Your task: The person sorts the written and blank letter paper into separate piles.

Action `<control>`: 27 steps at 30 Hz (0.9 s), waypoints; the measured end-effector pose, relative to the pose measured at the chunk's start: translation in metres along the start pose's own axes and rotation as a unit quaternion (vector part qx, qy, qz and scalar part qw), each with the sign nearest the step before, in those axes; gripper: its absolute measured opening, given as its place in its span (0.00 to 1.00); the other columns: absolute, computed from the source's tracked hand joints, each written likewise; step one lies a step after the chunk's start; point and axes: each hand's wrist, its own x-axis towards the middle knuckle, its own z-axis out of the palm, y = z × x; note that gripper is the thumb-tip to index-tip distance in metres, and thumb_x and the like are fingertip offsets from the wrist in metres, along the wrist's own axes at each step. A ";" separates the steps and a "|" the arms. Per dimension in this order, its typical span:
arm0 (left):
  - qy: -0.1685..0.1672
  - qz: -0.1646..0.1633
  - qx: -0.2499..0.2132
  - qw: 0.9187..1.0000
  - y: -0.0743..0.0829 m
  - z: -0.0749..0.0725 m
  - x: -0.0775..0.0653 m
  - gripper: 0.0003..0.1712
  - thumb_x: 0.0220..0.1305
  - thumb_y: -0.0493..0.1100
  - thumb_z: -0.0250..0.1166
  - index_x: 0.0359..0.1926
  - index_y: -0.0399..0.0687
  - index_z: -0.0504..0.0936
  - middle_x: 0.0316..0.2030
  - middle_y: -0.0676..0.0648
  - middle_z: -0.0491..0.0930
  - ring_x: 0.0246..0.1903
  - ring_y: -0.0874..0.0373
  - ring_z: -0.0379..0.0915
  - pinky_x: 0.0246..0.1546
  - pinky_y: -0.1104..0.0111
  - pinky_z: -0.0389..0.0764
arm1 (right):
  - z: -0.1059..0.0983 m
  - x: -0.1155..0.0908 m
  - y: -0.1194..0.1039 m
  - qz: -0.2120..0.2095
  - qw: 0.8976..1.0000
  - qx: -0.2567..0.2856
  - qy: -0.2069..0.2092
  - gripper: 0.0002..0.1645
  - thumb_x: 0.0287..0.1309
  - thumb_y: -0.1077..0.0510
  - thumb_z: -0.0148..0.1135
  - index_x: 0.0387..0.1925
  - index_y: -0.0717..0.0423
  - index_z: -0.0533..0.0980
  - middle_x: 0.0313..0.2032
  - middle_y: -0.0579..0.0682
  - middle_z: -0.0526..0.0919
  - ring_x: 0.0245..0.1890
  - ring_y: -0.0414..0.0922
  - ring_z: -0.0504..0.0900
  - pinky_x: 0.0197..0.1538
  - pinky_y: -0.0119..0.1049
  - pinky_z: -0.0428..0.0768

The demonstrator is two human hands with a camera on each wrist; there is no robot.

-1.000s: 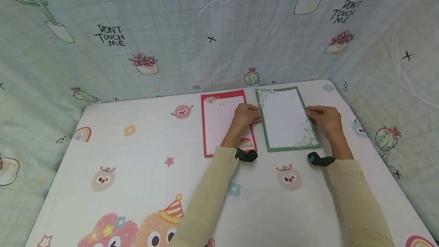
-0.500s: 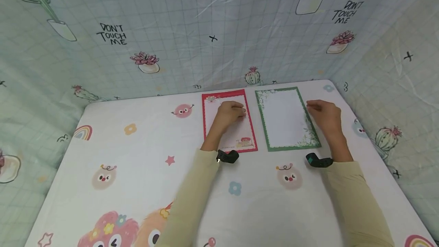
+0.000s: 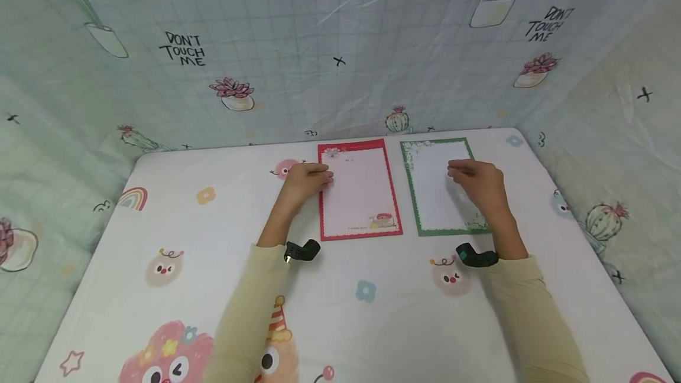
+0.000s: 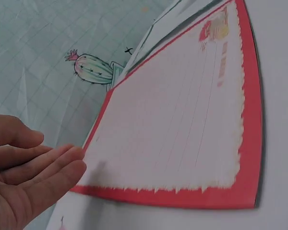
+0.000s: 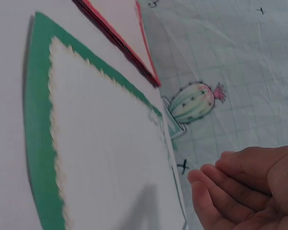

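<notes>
Two decorated notepads lie side by side at the back of the table. The red-bordered notepad (image 3: 356,200) is on the left, the green-bordered notepad (image 3: 431,194) on the right. My left hand (image 3: 303,185) hovers by the red notepad's left edge; in the left wrist view its fingers (image 4: 53,167) are fairly straight and hold nothing. Over the right half of the green notepad, my right hand (image 3: 481,188) casts a shadow on the page. The right wrist view shows its relaxed fingers (image 5: 240,187) with nothing between them, apart from the paper.
A white printed cloth (image 3: 404,324) covers the table, with cartoon faces and flowers on it. Behind the notepads rises a fabric backdrop (image 3: 298,46) printed with cacti, and another fabric side (image 3: 612,152) stands at the right.
My left hand has moved left from between the notepads, across the red one to its left side. My right hand has come left from beside the green notepad to above it.
</notes>
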 end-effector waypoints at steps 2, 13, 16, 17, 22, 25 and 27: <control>0.004 0.001 0.003 1.000 -0.002 -0.009 -0.004 0.20 0.72 0.35 0.61 0.61 0.27 0.78 0.54 0.34 0.83 0.53 0.44 0.82 0.55 0.59 0.83 | 0.006 0.000 -0.002 -0.002 1.000 0.000 -0.012 0.19 0.72 0.55 0.60 0.58 0.61 0.81 0.50 0.62 0.87 0.50 0.57 0.86 0.44 0.39 0.80; 0.011 0.006 0.042 0.999 -0.014 -0.034 -0.015 0.19 0.73 0.37 0.61 0.59 0.28 0.79 0.55 0.35 0.82 0.55 0.46 0.81 0.56 0.62 0.82 | 0.038 0.003 -0.012 -0.002 0.995 0.065 -0.075 0.19 0.71 0.55 0.62 0.57 0.60 0.82 0.52 0.60 0.86 0.50 0.56 0.86 0.53 0.54 0.82; 0.008 0.004 0.033 0.999 -0.015 -0.037 -0.016 0.19 0.73 0.35 0.60 0.60 0.27 0.78 0.55 0.33 0.82 0.56 0.45 0.80 0.58 0.60 0.81 | 0.044 0.003 -0.016 -0.002 0.992 0.087 -0.091 0.19 0.71 0.55 0.62 0.57 0.61 0.82 0.52 0.61 0.86 0.50 0.56 0.86 0.55 0.54 0.82; 0.006 0.001 0.023 1.000 -0.016 -0.037 -0.015 0.19 0.73 0.34 0.60 0.60 0.26 0.78 0.56 0.32 0.81 0.57 0.44 0.80 0.58 0.59 0.80 | 0.046 0.004 -0.017 -0.002 0.991 0.095 -0.096 0.19 0.71 0.55 0.62 0.57 0.61 0.82 0.52 0.61 0.85 0.50 0.56 0.86 0.55 0.54 0.82; -0.002 -0.014 -0.021 1.000 -0.018 -0.038 -0.013 0.20 0.74 0.32 0.57 0.61 0.23 0.75 0.57 0.29 0.79 0.59 0.40 0.78 0.60 0.58 0.79 | 0.058 0.002 -0.023 0.001 0.988 0.108 -0.108 0.18 0.71 0.56 0.63 0.56 0.61 0.82 0.53 0.60 0.85 0.52 0.54 0.85 0.57 0.52 0.81; -0.007 -0.016 -0.029 0.999 -0.020 -0.037 -0.012 0.19 0.74 0.32 0.57 0.60 0.23 0.76 0.57 0.28 0.79 0.58 0.40 0.78 0.59 0.58 0.80 | 0.064 0.002 -0.026 0.010 0.988 0.097 -0.117 0.18 0.71 0.56 0.63 0.57 0.60 0.82 0.55 0.58 0.85 0.53 0.52 0.84 0.57 0.49 0.81; -0.008 -0.019 -0.032 0.999 -0.022 -0.036 -0.011 0.18 0.74 0.32 0.58 0.59 0.23 0.76 0.55 0.28 0.80 0.56 0.40 0.79 0.57 0.60 0.81 | 0.066 0.002 -0.029 0.015 0.988 0.093 -0.124 0.19 0.71 0.55 0.62 0.58 0.60 0.81 0.55 0.58 0.85 0.52 0.52 0.84 0.56 0.47 0.81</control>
